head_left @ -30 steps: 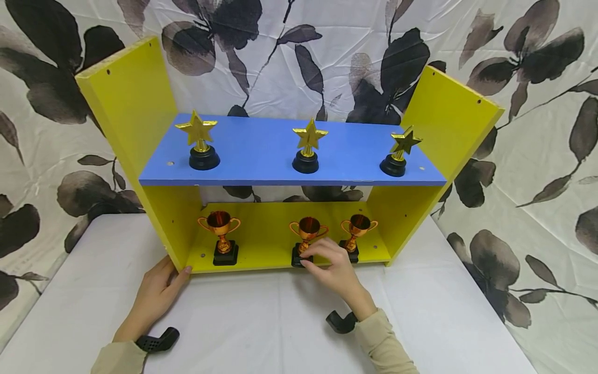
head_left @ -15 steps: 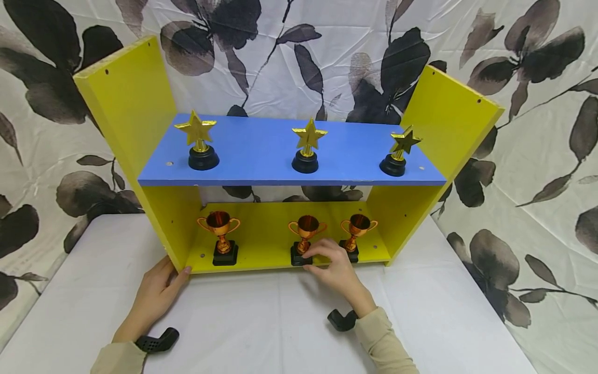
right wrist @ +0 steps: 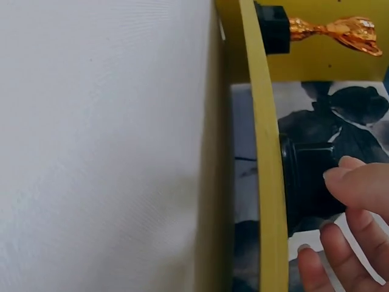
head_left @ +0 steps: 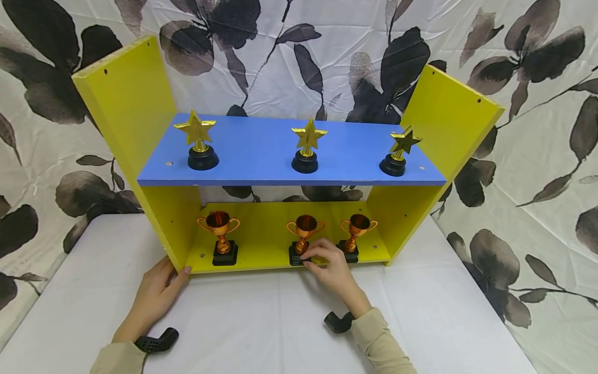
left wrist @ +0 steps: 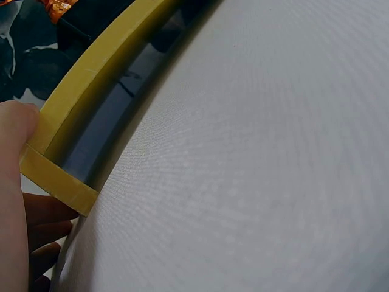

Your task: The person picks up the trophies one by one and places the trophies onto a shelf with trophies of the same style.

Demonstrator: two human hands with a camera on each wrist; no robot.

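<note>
In the head view, my right hand (head_left: 330, 264) is at the middle trophy cup (head_left: 306, 227) on the lower yellow board. Its thumb and index finger pinch the black base (right wrist: 313, 176), the thumb on the front face in the right wrist view. The cup stands upright. My left hand (head_left: 159, 291) grips the lower left front corner of the yellow and blue shelf (head_left: 285, 183), thumb in front and fingers behind the side panel (left wrist: 61, 185). Further trophy cups stand at the left (head_left: 219, 224) and right (head_left: 358, 226); my right hand is close to the right one's base.
Three gold star trophies stand along the blue upper board: left (head_left: 196, 132), middle (head_left: 308, 137) and right (head_left: 403, 143). Under the shelf lies a white tablecloth (head_left: 261, 322). A floral cloth (head_left: 355, 52) hangs behind.
The middle trophy cup has shifted slightly left along the lower board, and my right hand has moved with it. My left hand has stayed on the shelf corner.
</note>
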